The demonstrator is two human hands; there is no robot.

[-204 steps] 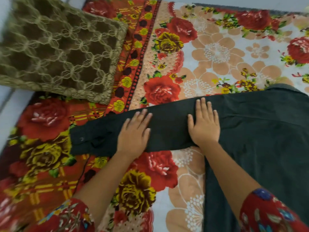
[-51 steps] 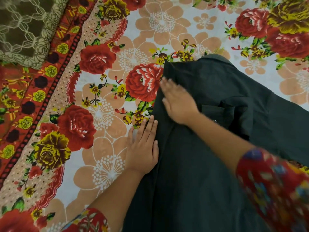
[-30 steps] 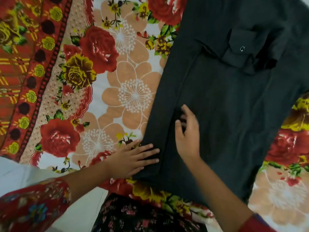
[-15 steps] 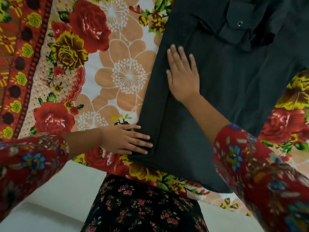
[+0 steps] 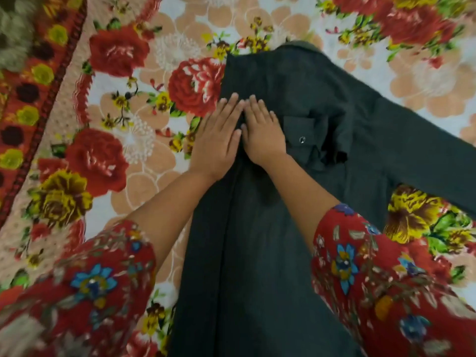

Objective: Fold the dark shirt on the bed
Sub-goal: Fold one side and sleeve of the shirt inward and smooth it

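Note:
The dark shirt lies flat on the flowered bedsheet, collar at the far end. Its left sleeve is folded in over the body, with the buttoned cuff lying mid-chest. The other sleeve stretches out to the right. My left hand and my right hand lie flat side by side on the shirt's folded left edge, fingers together and pointing away from me. Neither hand grips the cloth. My forearms and red flowered cuffs cover part of the shirt's lower body.
An olive patterned cushion shows blurred at the top left corner. A red and yellow border strip of the sheet runs down the left side. Open sheet lies to the left and beyond the collar.
Both hands have slid up from the shirt's lower hem to its upper left edge and now lie next to each other. The view has tilted up, away from the bed's near edge.

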